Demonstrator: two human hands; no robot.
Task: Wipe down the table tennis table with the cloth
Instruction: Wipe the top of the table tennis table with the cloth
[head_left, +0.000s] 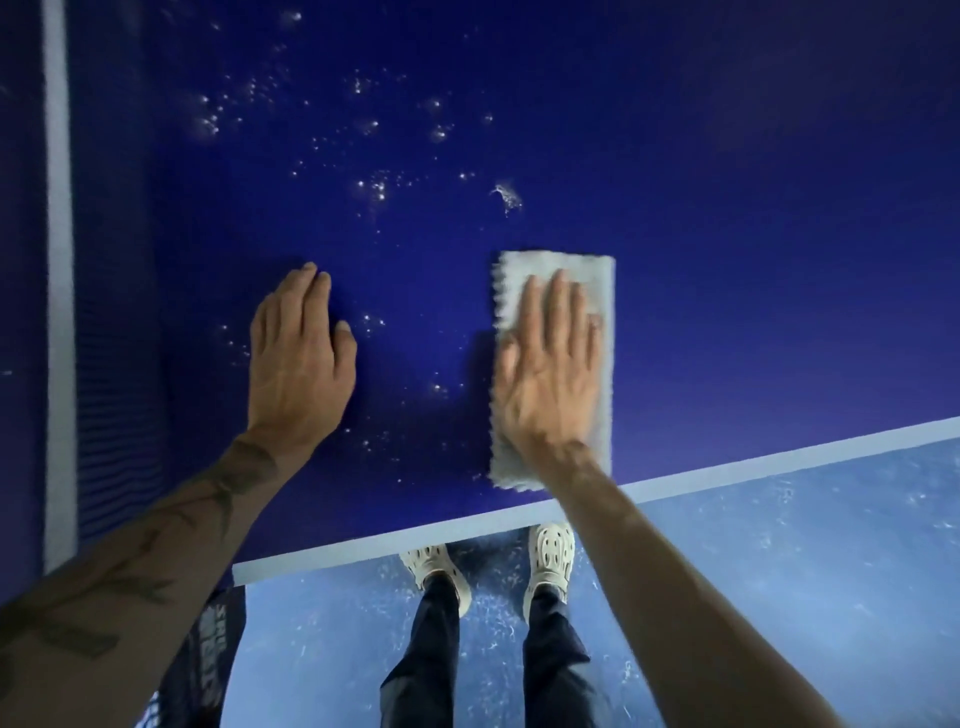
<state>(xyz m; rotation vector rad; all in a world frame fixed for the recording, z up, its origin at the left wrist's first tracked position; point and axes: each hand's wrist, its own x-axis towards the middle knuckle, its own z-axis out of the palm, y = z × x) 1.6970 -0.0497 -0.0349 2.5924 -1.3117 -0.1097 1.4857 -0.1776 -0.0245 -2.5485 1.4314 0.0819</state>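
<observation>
The dark blue table tennis table (727, 234) fills most of the view, with a white line along its near edge. A folded grey cloth (597, 280) lies flat on it near that edge. My right hand (550, 369) presses flat on the cloth, fingers straight and close together. My left hand (298, 358) rests palm down on the bare table to the left of the cloth, holding nothing. Water droplets (374, 187) are scattered over the surface beyond and between my hands.
A white stripe (57, 260) runs along the table at the far left. Below the near edge lies a light blue floor (779, 571), with my two feet in pale clogs (550, 556) and dark trousers.
</observation>
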